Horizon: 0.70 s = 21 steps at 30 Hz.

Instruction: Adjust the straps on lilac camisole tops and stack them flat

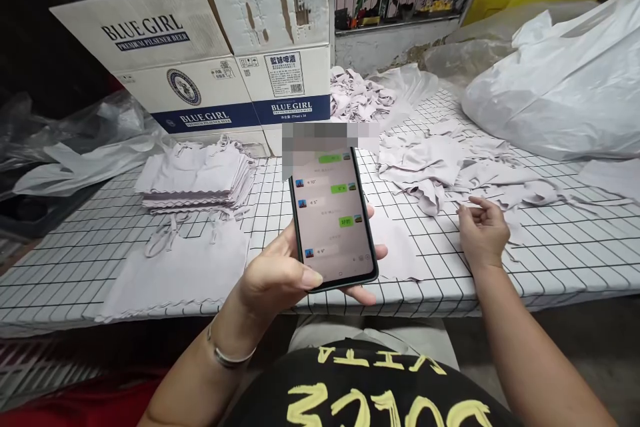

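Observation:
My left hand point(280, 273) is wrapped round a smartphone point(333, 213) held upright over the near table edge, its screen showing a chat with green bubbles. My right hand point(483, 230) rests on the checked tablecloth point(550, 260) with fingers loosely curled and nothing in them, just beside a loose heap of pale lilac cloth pieces point(440, 170). A neat stack of folded lilac garments point(200, 177) lies to the left of the phone. One garment point(175, 273) is spread flat in front of that stack.
An open Blue Girl beer carton point(210, 67) stands at the back of the table. A large white plastic bag point(560, 93) fills the right side. More lilac scraps point(357, 97) lie behind, near a barred window. Clear plastic sheeting point(75, 140) sits at the left.

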Motion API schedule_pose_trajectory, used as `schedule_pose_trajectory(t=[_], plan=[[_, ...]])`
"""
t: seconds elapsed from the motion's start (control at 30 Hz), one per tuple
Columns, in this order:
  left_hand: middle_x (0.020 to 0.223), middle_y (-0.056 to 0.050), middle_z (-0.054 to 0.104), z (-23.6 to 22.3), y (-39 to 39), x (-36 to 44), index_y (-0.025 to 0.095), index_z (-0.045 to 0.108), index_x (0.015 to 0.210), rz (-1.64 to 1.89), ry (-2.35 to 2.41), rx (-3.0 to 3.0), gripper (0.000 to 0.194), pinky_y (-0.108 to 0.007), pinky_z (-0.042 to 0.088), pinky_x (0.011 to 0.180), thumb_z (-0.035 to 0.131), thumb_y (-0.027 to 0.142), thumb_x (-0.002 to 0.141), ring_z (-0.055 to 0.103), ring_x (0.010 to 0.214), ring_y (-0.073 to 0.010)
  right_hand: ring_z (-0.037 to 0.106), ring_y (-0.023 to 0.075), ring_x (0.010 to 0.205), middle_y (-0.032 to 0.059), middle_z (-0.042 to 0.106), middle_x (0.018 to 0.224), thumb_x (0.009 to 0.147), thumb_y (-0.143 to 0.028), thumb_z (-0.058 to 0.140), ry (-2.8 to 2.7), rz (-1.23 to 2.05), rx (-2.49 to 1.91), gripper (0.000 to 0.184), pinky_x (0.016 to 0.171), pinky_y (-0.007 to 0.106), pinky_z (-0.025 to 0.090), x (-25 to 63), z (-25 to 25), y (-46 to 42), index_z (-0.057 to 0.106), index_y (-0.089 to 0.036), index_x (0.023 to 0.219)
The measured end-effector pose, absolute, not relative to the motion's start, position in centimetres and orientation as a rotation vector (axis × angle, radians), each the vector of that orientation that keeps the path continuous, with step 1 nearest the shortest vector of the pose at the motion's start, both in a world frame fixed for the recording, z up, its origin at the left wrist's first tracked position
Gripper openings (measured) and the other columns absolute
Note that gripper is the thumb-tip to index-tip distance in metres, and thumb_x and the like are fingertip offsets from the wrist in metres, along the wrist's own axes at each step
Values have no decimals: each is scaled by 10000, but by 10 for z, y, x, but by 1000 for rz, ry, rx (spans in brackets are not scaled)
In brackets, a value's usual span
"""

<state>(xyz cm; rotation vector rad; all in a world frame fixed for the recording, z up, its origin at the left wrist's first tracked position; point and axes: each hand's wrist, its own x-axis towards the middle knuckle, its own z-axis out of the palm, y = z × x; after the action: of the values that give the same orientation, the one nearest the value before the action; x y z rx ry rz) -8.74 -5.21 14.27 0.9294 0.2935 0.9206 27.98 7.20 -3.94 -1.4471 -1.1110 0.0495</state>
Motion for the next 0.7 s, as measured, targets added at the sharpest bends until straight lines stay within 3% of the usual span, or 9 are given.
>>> schedule_pose_trajectory(t=[0.17, 0.33, 0.43, 0.57, 0.7], plan=[[1498, -133, 367, 143, -54, -87, 253, 350, 1432, 912, 280, 963, 815, -473, 609, 743, 615, 110, 674, 461, 1263, -459, 567, 172, 658, 59, 623, 753, 764, -403, 633, -1106, 58, -1460, 444, 617, 270, 461, 279, -38, 71, 650, -135, 1119], [1466, -157, 422, 148, -65, -79, 205, 456, 1362, 967, 477, 974, 592, -325, 625, 630, 619, 120, 799, 560, 1181, -410, 583, 181, 672, 60, 630, 764, 778, -418, 631, -1123, 42, -1456, 454, 637, 283, 472, 280, -39, 71, 641, -138, 1136], [1445, -169, 456, 154, -78, -79, 191, 476, 1365, 926, 544, 922, 553, -294, 615, 601, 613, 119, 835, 603, 1132, -389, 589, 190, 684, 55, 625, 763, 793, -420, 627, -1125, 43, -1451, 440, 645, 292, 477, 281, -39, 71, 636, -139, 1132], [1235, -160, 646, 160, -95, -83, 201, 480, 1401, 700, 603, 832, 542, -340, 602, 733, 613, 155, 877, 728, 829, -268, 588, 196, 695, 41, 618, 773, 816, -443, 609, -1130, 73, -1441, 429, 633, 295, 483, 283, -43, 72, 621, -160, 1139], [1135, -161, 696, 168, -105, -81, 175, 540, 1360, 577, 635, 786, 508, -424, 527, 928, 649, 198, 865, 679, 1016, -311, 578, 191, 695, 37, 619, 789, 833, -451, 605, -1130, 85, -1447, 426, 617, 286, 483, 286, -47, 73, 611, -171, 1154]])
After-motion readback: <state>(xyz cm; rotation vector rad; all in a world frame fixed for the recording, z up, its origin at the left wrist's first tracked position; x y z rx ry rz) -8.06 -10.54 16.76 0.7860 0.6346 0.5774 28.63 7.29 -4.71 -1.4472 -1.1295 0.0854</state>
